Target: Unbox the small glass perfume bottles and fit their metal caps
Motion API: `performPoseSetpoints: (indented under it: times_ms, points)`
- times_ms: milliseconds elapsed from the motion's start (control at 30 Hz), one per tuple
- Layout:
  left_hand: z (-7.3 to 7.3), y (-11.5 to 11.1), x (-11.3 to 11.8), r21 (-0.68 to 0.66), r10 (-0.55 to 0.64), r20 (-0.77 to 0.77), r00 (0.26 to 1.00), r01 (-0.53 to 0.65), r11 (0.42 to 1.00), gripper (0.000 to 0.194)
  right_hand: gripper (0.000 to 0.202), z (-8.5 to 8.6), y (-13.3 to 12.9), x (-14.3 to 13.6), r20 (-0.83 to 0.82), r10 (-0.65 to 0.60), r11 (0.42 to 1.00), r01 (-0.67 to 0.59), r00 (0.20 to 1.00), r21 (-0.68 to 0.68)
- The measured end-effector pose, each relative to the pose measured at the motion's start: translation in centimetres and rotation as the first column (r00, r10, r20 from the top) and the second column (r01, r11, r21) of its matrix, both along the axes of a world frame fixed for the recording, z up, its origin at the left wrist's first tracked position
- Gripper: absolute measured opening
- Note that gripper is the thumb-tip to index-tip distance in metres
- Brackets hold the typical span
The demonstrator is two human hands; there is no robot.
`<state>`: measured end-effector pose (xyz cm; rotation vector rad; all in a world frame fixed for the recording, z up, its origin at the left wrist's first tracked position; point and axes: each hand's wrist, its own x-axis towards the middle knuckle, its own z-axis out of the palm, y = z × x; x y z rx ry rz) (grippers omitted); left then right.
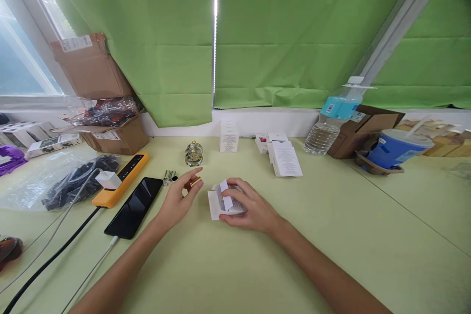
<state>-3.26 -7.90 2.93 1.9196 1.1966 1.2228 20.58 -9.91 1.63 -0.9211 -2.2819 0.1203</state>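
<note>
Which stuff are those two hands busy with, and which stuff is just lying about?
Busy with:
- small gold piece, in the left hand
- open white box, in the right hand
- maybe the shiny little tubes and other white boxes

Probably just lying about:
- black phone
- orange power strip
- water bottle
- blue cup

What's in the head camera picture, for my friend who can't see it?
The left hand pinches a small gold piece and the right hand holds an open white box over a pale green table. Nearby are a glass bottle, white boxes and a black phone.
</note>
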Motion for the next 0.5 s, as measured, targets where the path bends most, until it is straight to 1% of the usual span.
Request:
performPoseSetpoints:
  times_ms: [133,267,333,367,500]
  points:
    - [1.1,0.0,-0.9,0.101,0.09,-0.003,0.996,-0.089,0.991,0.03,0.043,-0.1,0.0,0.0,0.004,0.01,1.0,-0.01,1.0,-0.001]
    - [1.9,0.4,-2.4,0.178,0.252,-0.024,0.968,-0.244,0.953,0.02,0.041,-0.1,0.0,0.0,0.0,0.013,1.0,-0.013,1.0,0.007]
    - [2.1,0.7,-3.2,0.238,0.329,-0.103,0.939,-0.298,0.925,0.019,0.041,-0.2,0.0,0.0,0.0,0.009,1.0,-0.009,1.0,0.015]
    - [2.2,0.8,-3.5,0.277,0.358,-0.159,0.92,-0.307,0.911,0.019,0.041,-0.2,0.0,0.0,0.001,0.008,1.0,-0.008,1.0,0.02]
    - [2.1,1.2,-4.5,0.419,0.436,-0.379,0.816,-0.269,0.867,0.021,0.042,-0.2,0.0,0.0,0.006,0.009,0.999,-0.009,1.0,0.04]
